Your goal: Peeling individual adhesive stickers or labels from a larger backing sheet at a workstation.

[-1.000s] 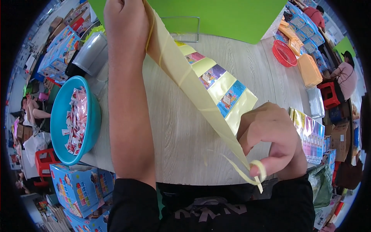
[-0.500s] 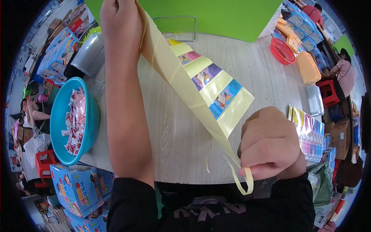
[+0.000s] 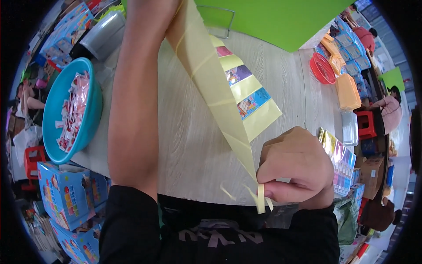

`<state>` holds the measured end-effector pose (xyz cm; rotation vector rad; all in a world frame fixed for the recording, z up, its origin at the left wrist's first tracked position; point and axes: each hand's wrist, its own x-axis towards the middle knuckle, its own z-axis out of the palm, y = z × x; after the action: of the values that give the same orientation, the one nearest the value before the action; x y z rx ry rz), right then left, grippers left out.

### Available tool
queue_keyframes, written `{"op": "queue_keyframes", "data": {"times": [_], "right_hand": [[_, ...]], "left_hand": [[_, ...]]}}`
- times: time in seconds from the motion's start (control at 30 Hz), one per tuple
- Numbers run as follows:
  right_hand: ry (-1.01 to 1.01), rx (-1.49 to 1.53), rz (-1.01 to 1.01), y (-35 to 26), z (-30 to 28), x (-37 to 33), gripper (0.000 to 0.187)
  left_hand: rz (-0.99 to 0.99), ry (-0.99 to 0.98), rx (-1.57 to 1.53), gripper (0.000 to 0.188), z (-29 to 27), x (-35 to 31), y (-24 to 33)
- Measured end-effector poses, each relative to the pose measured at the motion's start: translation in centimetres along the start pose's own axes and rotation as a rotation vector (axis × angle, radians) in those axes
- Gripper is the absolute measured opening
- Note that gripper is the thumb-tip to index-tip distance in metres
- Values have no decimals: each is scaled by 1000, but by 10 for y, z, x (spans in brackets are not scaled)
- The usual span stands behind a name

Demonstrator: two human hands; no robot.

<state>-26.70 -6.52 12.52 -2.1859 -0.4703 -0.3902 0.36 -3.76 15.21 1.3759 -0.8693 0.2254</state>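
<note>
A long pale yellow sheet of stickers (image 3: 215, 90) hangs slantwise over the table, its plain back turned up along one side. On its other side printed labels (image 3: 254, 104) in pink, purple and blue show between yellow bands. My left hand (image 3: 154, 9), cut off by the top edge, grips the sheet's upper end; its fingers are mostly hidden. Closed at the sheet's lower corner, my right hand (image 3: 295, 166) pinches it between thumb and bent fingers. Thin yellow strips (image 3: 261, 200) dangle by the right thumb.
A turquoise basin (image 3: 94, 103) of small wrapped packets stands at left, above blue boxes (image 3: 66, 193). At right are a stack of colourful printed sheets (image 3: 338, 160), a clear plastic tray (image 3: 350, 127) and a red basket (image 3: 322, 69). A green panel (image 3: 281, 20) borders the far side.
The view has shifted a little. The sheet's plain back faces up more, covering more of the labels. The looped yellow strip by my right thumb now hangs straighter, in loose ends.
</note>
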Motion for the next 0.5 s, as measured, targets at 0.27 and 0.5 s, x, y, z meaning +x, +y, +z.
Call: {"op": "queue_keyframes", "data": {"times": [0.27, 0.5], "right_hand": [[118, -48, -39, -6, -4, 1, 13], [36, -63, 199, -7, -2, 4, 11]], "left_hand": [[17, 36, -62, 31, 1, 7, -23], [-16, 46, 6, 32, 0, 1, -16]]}}
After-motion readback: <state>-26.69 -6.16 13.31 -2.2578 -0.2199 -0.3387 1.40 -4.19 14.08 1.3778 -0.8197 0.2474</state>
